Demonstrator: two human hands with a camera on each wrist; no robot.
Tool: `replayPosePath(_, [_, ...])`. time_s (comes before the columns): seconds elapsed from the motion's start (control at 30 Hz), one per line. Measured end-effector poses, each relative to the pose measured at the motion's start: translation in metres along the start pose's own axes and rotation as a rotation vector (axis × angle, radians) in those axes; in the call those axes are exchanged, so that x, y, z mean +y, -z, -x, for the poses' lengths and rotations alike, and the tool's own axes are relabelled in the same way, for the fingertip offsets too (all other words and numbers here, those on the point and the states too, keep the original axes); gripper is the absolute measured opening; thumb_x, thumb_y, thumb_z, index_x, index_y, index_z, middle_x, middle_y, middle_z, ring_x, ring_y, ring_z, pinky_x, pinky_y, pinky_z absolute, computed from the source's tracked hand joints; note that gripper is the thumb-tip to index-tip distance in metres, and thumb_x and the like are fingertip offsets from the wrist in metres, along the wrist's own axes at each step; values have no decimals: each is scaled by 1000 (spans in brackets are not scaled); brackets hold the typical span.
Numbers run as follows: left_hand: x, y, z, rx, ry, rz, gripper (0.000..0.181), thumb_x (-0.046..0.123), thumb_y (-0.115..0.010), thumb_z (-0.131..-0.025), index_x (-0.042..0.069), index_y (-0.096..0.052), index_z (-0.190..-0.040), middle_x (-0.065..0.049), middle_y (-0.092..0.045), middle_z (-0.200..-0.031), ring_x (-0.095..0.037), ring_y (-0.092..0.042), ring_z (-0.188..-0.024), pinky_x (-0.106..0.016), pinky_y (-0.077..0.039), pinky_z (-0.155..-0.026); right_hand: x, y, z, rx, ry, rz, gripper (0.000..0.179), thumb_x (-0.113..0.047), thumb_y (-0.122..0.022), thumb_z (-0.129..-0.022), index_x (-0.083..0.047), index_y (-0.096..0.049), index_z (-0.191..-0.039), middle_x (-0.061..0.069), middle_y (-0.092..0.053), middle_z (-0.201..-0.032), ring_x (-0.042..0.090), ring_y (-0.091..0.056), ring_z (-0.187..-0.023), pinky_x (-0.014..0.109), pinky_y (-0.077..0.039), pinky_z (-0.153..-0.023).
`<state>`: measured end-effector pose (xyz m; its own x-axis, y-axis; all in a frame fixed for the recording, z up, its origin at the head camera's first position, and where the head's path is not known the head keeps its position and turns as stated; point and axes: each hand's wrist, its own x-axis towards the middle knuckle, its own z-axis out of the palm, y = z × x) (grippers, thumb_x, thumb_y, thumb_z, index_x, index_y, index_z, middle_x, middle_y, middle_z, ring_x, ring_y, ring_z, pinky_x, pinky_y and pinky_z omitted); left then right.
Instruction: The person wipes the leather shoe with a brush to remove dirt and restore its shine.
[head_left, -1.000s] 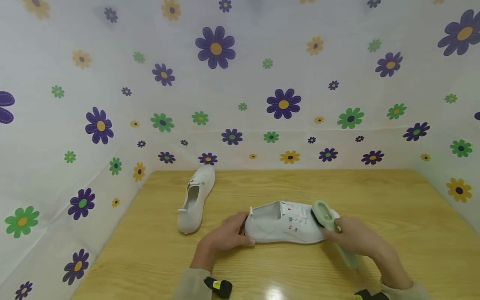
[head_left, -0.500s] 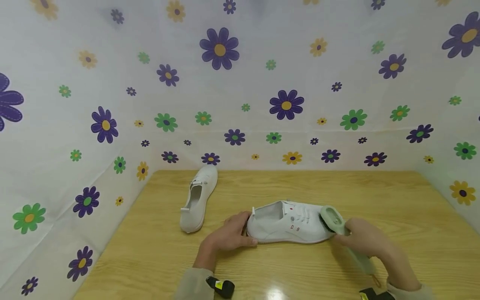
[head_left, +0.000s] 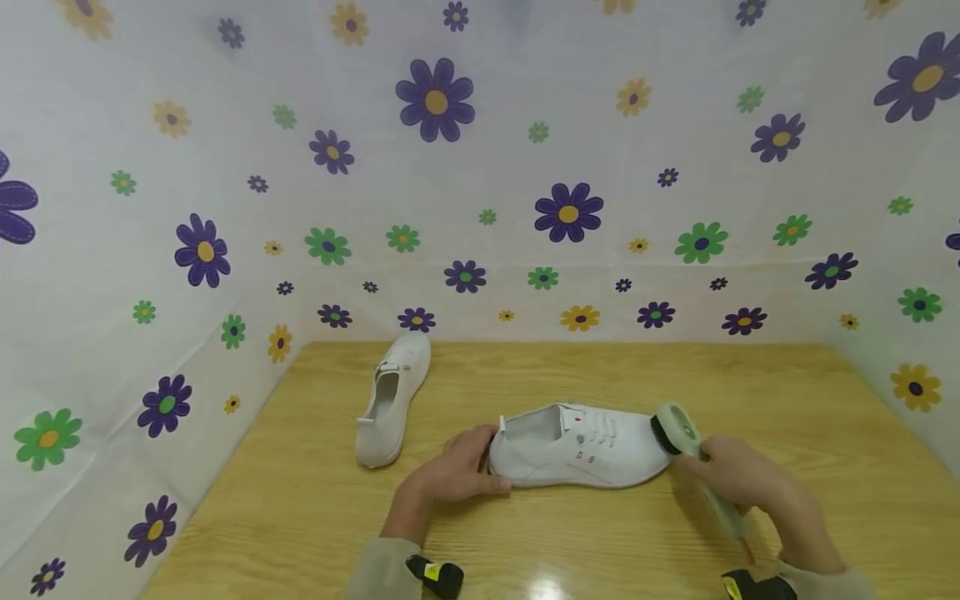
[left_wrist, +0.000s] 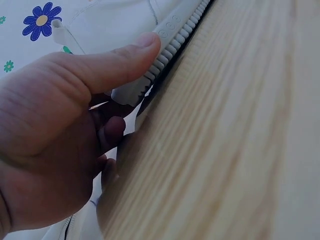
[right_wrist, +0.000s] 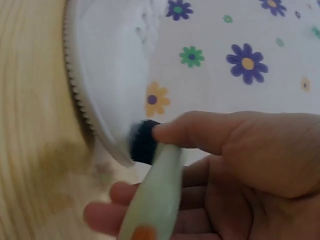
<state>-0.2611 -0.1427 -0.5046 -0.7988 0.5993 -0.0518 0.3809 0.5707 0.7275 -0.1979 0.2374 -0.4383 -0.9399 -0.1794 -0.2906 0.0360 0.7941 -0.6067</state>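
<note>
A white lace-up shoe [head_left: 577, 450] lies on the wooden table with its toe to the right. At its heel my left hand [head_left: 461, 467] grips the shoe, thumb along the near side of the sole; the left wrist view shows the thumb [left_wrist: 125, 60] on the ribbed sole edge. My right hand [head_left: 738, 471] holds a pale green brush [head_left: 681, 429] by its handle. The brush's dark bristles [right_wrist: 143, 142] are right at the toe tip, in the right wrist view and the head view alike.
The other white shoe [head_left: 393, 400] sits at the back left of the wooden table [head_left: 562, 542], toe toward the back. A flower-printed white sheet [head_left: 480, 167] rises behind the table and along both sides.
The brush in my right hand has moved right, from the top of the shoe's front to the toe tip, and its bristles now face the toe. My left hand stays at the heel.
</note>
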Motion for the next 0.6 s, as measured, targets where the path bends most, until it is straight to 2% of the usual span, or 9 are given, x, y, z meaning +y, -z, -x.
replayPosePath(0.03, [0,1,1,3,4,-1,75,36,-77,-87,0,-42,-143,-15,-52,-137,-33,-45,-127,-59,-23,-109,-1,0,-1,13,-19,-4,31,-25,-54,-100,-2,-51,-79,6,-47,-69,19,-48,-60,33,-49,-47])
replayPosePath(0.1, [0,1,1,10,5,3,76,35,-77,-87,0,-41,-144,-15,-51,-137,-33,-45,-128,-59,-22,-110,-2,-1,-3,26,-5,-3,32,-26,-53,-101,-3,-49,-79,6,-46,-68,18,-48,-58,31,-49,-47])
replayPosePath(0.2, [1,1,1,13,-13,2,77,37,-76,-87,-1,-40,-144,-16,-51,-138,-34,-44,-129,-60,-22,-110,-3,2,-1,12,-2,21,32,-25,-54,-101,-3,-49,-78,6,-45,-67,18,-46,-56,31,-47,-44])
replayPosePath(0.33, [0,0,2,4,0,5,78,37,-76,-88,-1,-39,-145,-16,-49,-140,-35,-42,-130,-60,-21,-110,-1,4,2,6,-38,40,32,-24,-55,-101,-2,-50,-78,7,-46,-68,18,-48,-56,33,-49,-44])
replayPosePath(0.47, [-1,0,3,7,24,27,77,35,-77,-87,-1,-40,-145,-16,-48,-141,-35,-40,-132,-60,-19,-111,-3,-1,-1,40,-1,34,33,-23,-54,-101,-3,-49,-76,6,-46,-66,17,-49,-55,32,-50,-44])
replayPosePath(0.6, [-2,-1,3,13,12,37,77,36,-76,-88,0,-40,-145,-16,-48,-141,-35,-40,-133,-60,-19,-111,-4,1,2,9,0,34,31,-21,-55,-101,-2,-50,-77,8,-48,-66,19,-50,-54,34,-49,-42])
